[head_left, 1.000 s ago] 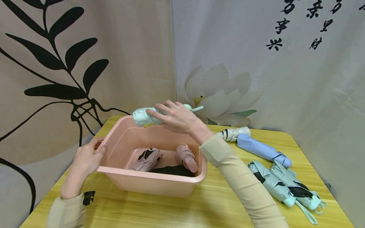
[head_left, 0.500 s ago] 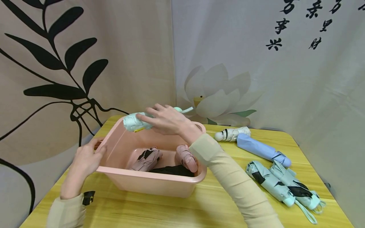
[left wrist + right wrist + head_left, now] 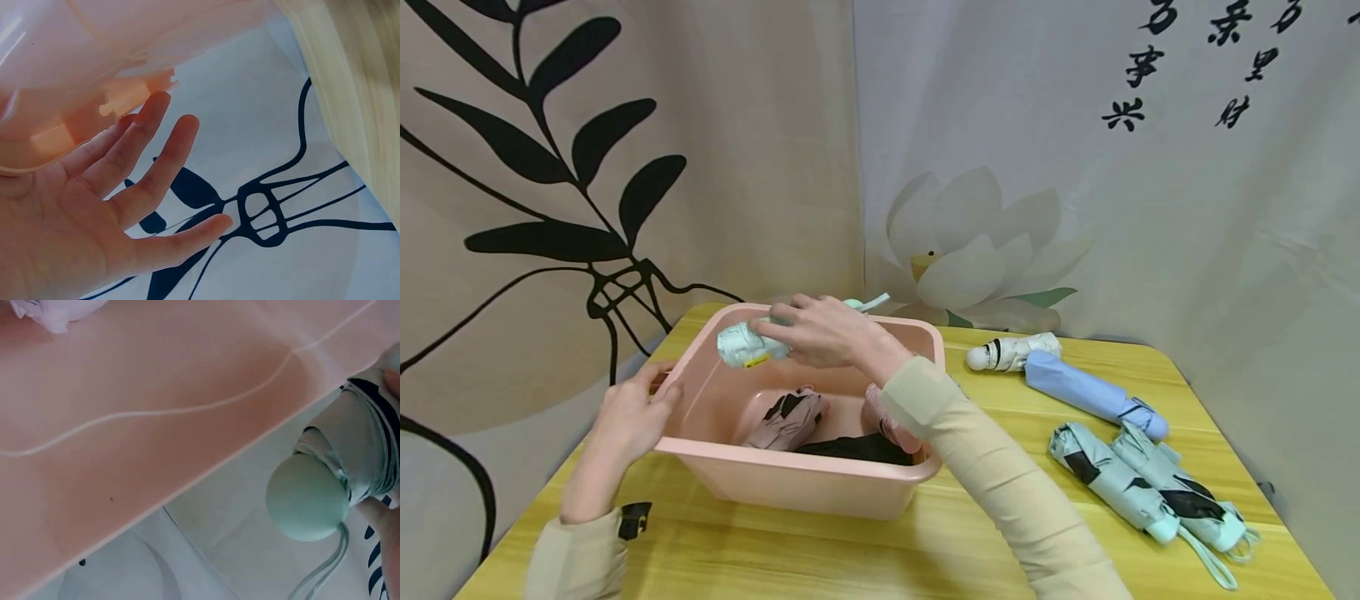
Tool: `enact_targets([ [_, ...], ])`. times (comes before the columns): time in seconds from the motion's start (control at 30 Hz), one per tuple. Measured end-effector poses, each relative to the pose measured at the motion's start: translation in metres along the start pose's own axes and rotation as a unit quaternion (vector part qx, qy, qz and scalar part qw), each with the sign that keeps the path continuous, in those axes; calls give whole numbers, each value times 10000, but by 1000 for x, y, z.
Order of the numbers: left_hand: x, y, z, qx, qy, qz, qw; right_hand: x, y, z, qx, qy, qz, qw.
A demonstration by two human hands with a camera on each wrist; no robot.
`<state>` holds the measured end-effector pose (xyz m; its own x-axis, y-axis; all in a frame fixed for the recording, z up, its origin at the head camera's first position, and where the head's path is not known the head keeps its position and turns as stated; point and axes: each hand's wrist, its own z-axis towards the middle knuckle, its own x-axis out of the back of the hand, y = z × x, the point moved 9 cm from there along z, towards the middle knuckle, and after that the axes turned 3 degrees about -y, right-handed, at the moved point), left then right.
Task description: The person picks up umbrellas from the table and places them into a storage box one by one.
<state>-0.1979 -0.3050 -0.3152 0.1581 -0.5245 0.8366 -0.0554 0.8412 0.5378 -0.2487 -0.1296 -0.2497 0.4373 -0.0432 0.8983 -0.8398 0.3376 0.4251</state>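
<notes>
Right hand (image 3: 827,333) is gripping a folded mint-green fabric umbrella (image 3: 739,343); outspread left hand (image 3: 634,412) is touching a pink plastic tub (image 3: 797,486); black characters (image 3: 1144,65) are reading "事兴".

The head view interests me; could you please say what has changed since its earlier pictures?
The right hand, gripping the mint umbrella, moved left and downward in view; nothing was released. The left hand stays at the left side of the pink bin; the umbrellas on the table lie unchanged.

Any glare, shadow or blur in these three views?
Head: fairly sharp, soft shadows on the table; left wrist: dim, with a pale glare streak on the pink tub; right wrist: dim and a little soft, though the green umbrella knob reads clearly.
</notes>
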Motion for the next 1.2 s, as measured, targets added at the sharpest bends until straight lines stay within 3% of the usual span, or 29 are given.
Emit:
enact_targets([
  [0.2,-1,-1,0,32,-60,-11,10000,-16,-3,0,9,-319,176,9993],
  [0.43,0,0,1,6,-35,-8,10000,-26,-5,0,53,-310,233,9992],
  [1.2,-4,-4,1,155,-221,-70,9996,-49,-25,2,377,-726,-91,9966],
])
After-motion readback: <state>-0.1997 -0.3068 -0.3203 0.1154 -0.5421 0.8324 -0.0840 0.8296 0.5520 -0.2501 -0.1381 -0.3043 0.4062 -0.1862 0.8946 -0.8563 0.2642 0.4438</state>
